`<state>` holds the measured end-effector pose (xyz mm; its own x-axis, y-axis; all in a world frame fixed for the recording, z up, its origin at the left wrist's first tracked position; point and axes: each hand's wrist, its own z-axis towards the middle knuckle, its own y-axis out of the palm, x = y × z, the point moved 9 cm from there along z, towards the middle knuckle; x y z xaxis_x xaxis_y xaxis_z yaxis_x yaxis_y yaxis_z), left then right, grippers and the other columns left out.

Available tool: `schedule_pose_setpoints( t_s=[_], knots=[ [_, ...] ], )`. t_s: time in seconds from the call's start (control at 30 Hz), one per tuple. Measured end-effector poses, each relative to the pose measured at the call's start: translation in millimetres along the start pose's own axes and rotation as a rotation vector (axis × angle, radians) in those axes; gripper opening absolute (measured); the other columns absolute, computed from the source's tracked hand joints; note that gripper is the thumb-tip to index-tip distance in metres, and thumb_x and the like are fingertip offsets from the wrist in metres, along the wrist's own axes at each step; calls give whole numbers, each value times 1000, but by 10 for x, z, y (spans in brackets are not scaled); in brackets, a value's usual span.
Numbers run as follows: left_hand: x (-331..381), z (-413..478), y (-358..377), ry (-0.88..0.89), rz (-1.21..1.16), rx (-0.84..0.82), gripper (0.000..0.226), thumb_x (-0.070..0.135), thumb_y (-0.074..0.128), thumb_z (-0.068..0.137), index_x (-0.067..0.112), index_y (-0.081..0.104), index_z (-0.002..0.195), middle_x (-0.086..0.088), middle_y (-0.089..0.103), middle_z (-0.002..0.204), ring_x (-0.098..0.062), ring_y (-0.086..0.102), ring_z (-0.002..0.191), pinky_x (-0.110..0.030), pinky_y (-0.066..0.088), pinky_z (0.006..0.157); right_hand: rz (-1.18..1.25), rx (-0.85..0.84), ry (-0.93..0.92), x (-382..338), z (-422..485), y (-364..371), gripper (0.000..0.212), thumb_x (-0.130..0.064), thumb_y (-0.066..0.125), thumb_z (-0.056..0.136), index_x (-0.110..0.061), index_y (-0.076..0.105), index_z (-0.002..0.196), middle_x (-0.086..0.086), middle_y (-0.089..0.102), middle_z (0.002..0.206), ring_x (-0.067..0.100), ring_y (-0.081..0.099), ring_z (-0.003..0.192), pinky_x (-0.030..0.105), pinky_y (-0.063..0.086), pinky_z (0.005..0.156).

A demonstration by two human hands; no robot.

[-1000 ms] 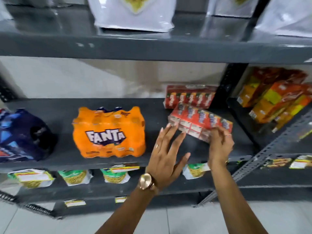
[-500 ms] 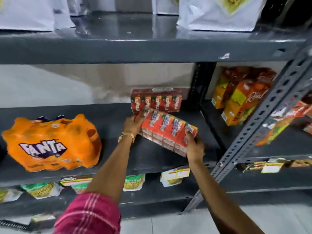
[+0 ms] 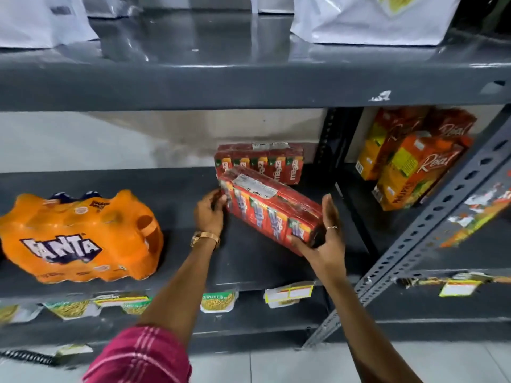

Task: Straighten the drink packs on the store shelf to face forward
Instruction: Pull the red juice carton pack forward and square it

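A red shrink-wrapped pack of juice cartons (image 3: 269,207) sits skewed on the dark grey middle shelf (image 3: 249,261), its long side running from back left to front right. My left hand (image 3: 210,214) grips its far left end. My right hand (image 3: 325,233) holds its near right end, thumb under the front corner. A second red juice pack (image 3: 260,161) stands behind it, facing forward against the back wall. An orange Fanta bottle pack (image 3: 80,239) rests at the left of the same shelf, label toward me.
A slotted grey upright (image 3: 431,230) slants just right of my right hand. Beyond it stand orange and red juice cartons (image 3: 414,161). The upper shelf (image 3: 249,81) carries white bags. Below hang snack packets (image 3: 218,301) and price tags.
The view has swung right. My left hand went from hovering open to gripping the pack's left end, and the pack has been tipped up from lying flat so its top label shows.
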<state>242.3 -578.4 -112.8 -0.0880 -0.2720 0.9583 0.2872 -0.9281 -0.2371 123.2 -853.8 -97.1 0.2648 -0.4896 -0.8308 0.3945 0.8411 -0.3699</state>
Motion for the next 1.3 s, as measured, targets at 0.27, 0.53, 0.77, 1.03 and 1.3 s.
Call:
schedule_pose_setpoints(
  t_s=[0.27, 0.53, 0.77, 1.03, 1.3],
  knots=[
    [511, -1358, 665, 17, -399, -196, 93, 59, 68, 72, 24, 22, 145, -8, 34, 150, -20, 38, 138, -43, 35, 114, 690, -119, 550, 185, 79, 156, 76, -66, 53, 80, -19, 48, 140, 11, 55, 142, 21, 54, 127, 41, 40, 109],
    [326, -1287, 531, 12, -378, -546, 114, 37, 90, 50, 26, 28, 144, 19, 59, 130, -6, 56, 120, -22, 48, 94, 704, -198, 413, -447, -907, 587, 87, -79, 22, 81, -22, 41, 144, -6, 49, 149, 6, 41, 139, 23, 34, 113],
    [100, -671, -286, -84, -492, -276, 44, 22, 73, 69, 23, 69, 113, 2, 73, 111, -13, 68, 101, -23, 53, 81, 479, -85, 302, -524, -928, 585, 28, -41, 65, 87, -19, 72, 102, 1, 76, 98, 8, 67, 95, 25, 50, 83],
    [183, -1187, -285, -184, -382, 253, 83, 57, 55, 84, 17, 20, 149, -9, 32, 154, -24, 37, 138, -49, 34, 113, 278, -231, 400, 311, 440, 368, 88, -16, 82, 74, -17, 34, 147, -4, 50, 138, 5, 51, 121, 17, 44, 98],
    [68, -1135, -348, -26, 108, 131, 78, 14, 70, 82, 12, 26, 147, -15, 63, 124, -33, 61, 109, -19, 40, 83, 304, -246, 355, 380, 469, 405, 34, -14, 76, 80, -25, 59, 108, -2, 68, 107, 4, 68, 96, 15, 53, 77]
  ],
)
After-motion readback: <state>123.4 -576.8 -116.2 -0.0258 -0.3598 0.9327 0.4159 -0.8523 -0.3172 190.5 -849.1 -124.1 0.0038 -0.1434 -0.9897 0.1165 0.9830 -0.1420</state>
